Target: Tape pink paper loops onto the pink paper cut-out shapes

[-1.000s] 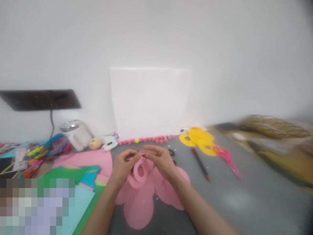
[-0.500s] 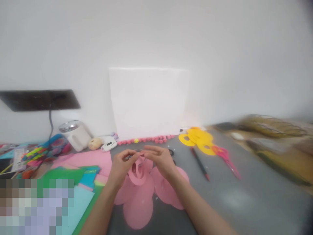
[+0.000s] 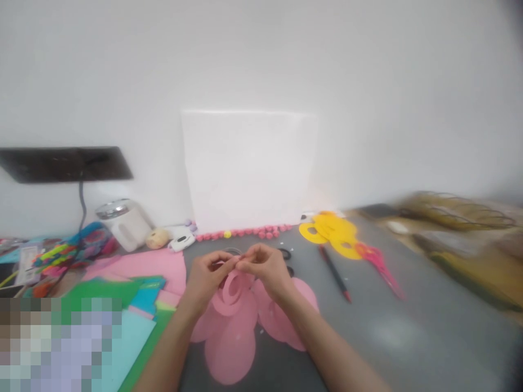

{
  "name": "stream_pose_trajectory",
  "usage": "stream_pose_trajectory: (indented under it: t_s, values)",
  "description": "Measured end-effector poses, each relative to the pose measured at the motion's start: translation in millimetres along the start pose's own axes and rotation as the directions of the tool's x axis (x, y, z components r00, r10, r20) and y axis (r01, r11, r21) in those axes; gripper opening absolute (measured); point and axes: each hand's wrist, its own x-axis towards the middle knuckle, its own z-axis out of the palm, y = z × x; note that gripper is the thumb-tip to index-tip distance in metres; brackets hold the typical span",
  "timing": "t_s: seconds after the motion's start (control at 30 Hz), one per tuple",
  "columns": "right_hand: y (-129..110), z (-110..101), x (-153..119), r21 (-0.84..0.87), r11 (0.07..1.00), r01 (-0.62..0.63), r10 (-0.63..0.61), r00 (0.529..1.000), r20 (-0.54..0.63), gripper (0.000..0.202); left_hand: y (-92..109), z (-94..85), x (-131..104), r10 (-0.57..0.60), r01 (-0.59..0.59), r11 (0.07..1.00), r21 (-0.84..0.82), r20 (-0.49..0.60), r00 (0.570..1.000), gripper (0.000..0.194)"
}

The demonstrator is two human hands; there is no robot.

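Both hands meet at the middle of the table, fingertips together over a curled pink paper strip. My left hand is closed, pinching the strip's upper end between thumb and fingers. From the other side my right hand pinches at the same spot, its thumb touching the left fingertips. The strip hangs in a loose spiral below them. Beneath lie several round pink paper discs, overlapping one another, some partly covered by my right forearm. Black scissor handles show just behind my right hand.
Pink-handled scissors, a dark pencil and yellow paper shapes lie to the right. Coloured paper sheets are stacked at left. A row of small pink rolls runs before a white board against the wall.
My right hand's fingers, stretched out before, have curled in to pinch beside the left fingertips. The pink strip's coil has turned and now shows a rounder spiral.
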Motion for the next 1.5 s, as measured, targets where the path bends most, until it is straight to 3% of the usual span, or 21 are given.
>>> stream_pose_trajectory:
  t_s: [0.33,0.53,0.77,1.1,1.5]
  values:
    - [2,-1,3,-0.093,0.991,0.098,-0.096,0.995,0.03,0.035,4,0.2,-2,0.033,-0.033,0.999,0.001,0.016,0.999,0.021]
    - [2,-7,6,-0.125,0.99,0.06,-0.055,0.997,0.045,0.027,3,1.8,-2,0.017,-0.018,0.999,0.029,0.03,0.999,0.024]
    - [-10,-7,2,-0.191,0.979,0.064,-0.052,0.996,0.067,0.019,-3,-3.8,1,0.0,-0.003,0.999,-0.054,-0.046,0.999,0.023]
    - [-11,-8,2,-0.096,0.995,0.0,0.007,0.997,0.078,0.022,-7,-3.6,3,0.04,-0.044,0.998,-0.054,-0.071,0.997,0.022]
    - [-8,-12,4,-0.154,0.988,0.022,-0.008,0.996,0.091,0.024,-7,-5.8,2,0.045,-0.045,0.998,-0.039,0.011,0.999,0.023]
